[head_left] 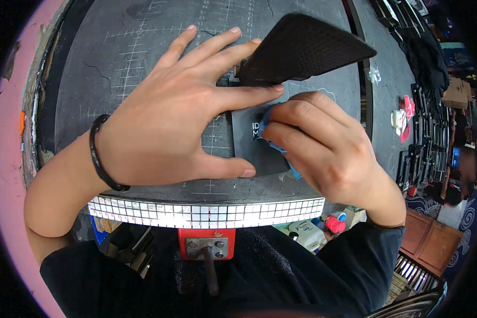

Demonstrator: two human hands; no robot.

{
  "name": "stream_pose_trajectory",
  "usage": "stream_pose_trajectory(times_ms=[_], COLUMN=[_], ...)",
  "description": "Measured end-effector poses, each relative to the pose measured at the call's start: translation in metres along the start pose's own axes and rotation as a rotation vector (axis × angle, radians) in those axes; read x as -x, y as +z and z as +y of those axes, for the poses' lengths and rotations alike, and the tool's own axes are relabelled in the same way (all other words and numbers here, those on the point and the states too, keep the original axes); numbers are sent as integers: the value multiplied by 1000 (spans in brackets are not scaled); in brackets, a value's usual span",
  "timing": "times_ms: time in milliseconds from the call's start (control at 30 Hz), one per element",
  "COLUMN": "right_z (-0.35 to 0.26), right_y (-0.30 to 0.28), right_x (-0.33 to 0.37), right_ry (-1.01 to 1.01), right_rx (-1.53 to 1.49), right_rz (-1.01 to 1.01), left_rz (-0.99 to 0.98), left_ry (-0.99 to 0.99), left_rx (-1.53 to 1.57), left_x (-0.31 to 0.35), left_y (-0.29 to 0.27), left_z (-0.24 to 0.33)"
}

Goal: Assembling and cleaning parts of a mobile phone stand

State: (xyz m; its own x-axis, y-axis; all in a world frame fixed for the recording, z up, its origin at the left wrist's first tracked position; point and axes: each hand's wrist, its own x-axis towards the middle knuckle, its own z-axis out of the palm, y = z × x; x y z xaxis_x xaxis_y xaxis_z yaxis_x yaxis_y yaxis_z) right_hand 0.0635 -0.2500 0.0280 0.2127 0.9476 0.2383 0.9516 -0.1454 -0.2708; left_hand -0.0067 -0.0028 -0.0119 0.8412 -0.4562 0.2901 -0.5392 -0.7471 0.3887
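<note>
A black panel with white lettering (248, 151) lies flat on a dark grey gridded board, and a mesh-textured black flap (308, 50) rises at an angle from its far side. My left hand (167, 119) is spread out, its thumb and index finger resting on the panel and the other fingers reaching over the board. A black band circles that wrist. In my right hand (331, 146), closed fingers pinch a crumpled blue cloth (264, 124) against the panel beside the lettering. The right hand covers much of the cloth and part of the panel.
The gridded board (85, 79) has a white ruler strip (206, 212) along its near edge. Below the strip a red bracket (206, 245) carries a metal rod. A whitish jug (306, 234) stands below at right. Racks of dark frames (428, 127) line the right side.
</note>
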Motion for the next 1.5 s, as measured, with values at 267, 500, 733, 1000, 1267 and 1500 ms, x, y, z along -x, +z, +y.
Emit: stream_pose_trajectory(times_ms=[267,500,733,1000,1267,1500], right_z=[-1,1,-3,-9,-6,-2], right_y=[8,12,12,14,14,14], right_x=[-8,-10,-12,-13,-13,-12], right_ry=[-60,-91,-36,-48,-72,-84], right_rx=[47,112,131,161,135,127], right_rz=[31,82,60,70,77,85], left_rz=[-64,-16,41,80,86,89], left_ry=[2,36,45,58,46,49], left_rx=[64,-4,-12,-13,-20,-17], left_x=[-7,-6,-3,-5,-4,-3], left_y=[-10,-2,7,13,16,13], left_z=[0,-3,-3,-3,-3,-5])
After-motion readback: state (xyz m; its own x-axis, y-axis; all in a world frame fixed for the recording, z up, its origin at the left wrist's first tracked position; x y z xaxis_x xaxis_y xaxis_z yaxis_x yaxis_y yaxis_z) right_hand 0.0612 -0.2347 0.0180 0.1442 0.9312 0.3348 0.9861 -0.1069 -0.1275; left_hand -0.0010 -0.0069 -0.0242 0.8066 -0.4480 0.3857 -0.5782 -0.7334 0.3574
